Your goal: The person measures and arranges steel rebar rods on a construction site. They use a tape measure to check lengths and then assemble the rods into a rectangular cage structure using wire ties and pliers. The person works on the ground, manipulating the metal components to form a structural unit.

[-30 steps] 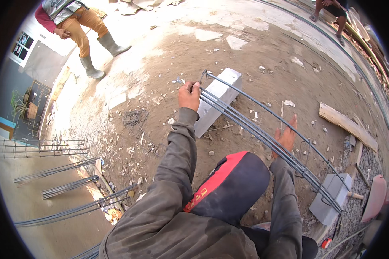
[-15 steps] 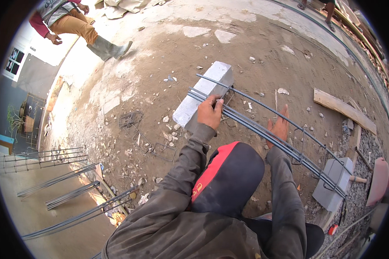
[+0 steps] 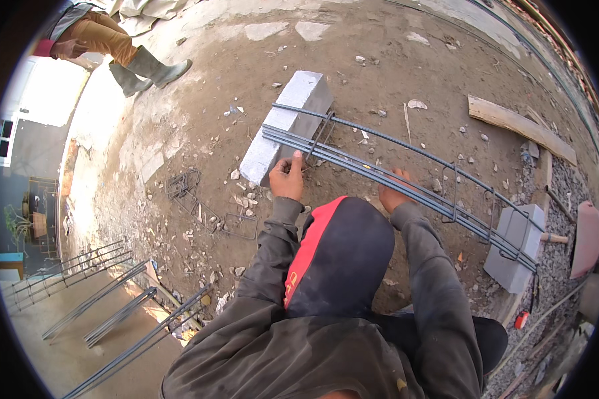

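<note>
A bundle of steel reinforcing bars (image 3: 363, 170) spans two pale concrete blocks, the left block (image 3: 278, 136) and the right block (image 3: 514, 247). One ribbed bar (image 3: 386, 137) runs apart on the far side, joined to the bundle by rectangular wire stirrups (image 3: 450, 193). My left hand (image 3: 287, 179) is just below the bundle's left end, beside the left block; its fingers are curled with the thumb up near the bars, and what they pinch is too small to see. My right hand (image 3: 394, 193) is closed at the middle of the bundle, its fingers partly hidden by the bars.
Loose stirrups (image 3: 185, 185) lie on the dirt to the left, with more bars (image 3: 116, 312) at lower left. A wooden plank (image 3: 522, 130) and a hammer handle (image 3: 554, 238) are at right. Another person in rubber boots (image 3: 156, 66) stands at far left.
My left hand has left the bars beside the end stirrup and moved down and left. My right hand, earlier stretched flat past the bars, has drawn back with bent fingers. The other person has stepped.
</note>
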The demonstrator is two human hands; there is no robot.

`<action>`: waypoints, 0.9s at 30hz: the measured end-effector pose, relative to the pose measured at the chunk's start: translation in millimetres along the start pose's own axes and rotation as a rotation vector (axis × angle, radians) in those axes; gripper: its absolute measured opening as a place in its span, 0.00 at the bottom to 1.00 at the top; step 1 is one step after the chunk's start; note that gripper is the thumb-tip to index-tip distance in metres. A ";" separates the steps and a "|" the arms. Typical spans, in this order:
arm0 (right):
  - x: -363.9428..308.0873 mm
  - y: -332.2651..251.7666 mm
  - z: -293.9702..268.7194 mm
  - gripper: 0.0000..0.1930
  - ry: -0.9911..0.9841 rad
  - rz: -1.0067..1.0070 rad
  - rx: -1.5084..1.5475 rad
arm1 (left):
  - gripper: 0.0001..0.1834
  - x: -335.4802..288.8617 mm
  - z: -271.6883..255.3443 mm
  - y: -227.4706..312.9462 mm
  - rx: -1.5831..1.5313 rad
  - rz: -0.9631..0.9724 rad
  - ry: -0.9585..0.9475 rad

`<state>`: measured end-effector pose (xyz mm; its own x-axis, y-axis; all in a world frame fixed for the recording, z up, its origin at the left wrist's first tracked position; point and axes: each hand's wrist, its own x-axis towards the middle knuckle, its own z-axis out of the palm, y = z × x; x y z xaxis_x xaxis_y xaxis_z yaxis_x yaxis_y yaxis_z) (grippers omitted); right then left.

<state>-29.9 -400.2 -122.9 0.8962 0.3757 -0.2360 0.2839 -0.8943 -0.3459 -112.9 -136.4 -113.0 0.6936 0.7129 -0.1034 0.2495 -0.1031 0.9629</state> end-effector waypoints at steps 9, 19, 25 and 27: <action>1.3 -53.2 -26.1 0.17 -0.671 -0.660 0.161 | 0.20 14.2 11.2 17.0 -0.229 -0.208 -0.028; 48.2 -23.1 -92.9 0.19 0.402 -0.345 -0.155 | 0.17 36.9 6.8 5.2 -0.303 -0.291 -0.134; 69.8 -11.2 -75.5 0.12 0.202 -0.064 -0.103 | 0.13 16.4 -14.2 12.9 -0.203 -0.299 -0.135; 66.9 -11.4 -78.2 0.12 0.185 -0.065 -0.055 | 0.15 22.4 -17.5 15.4 -0.145 -0.318 -0.202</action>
<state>53.5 -383.9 -63.7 0.9212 0.3867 -0.0418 0.3571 -0.8834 -0.3035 -105.3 -109.9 -96.1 0.7195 0.5417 -0.4346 0.3851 0.2096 0.8988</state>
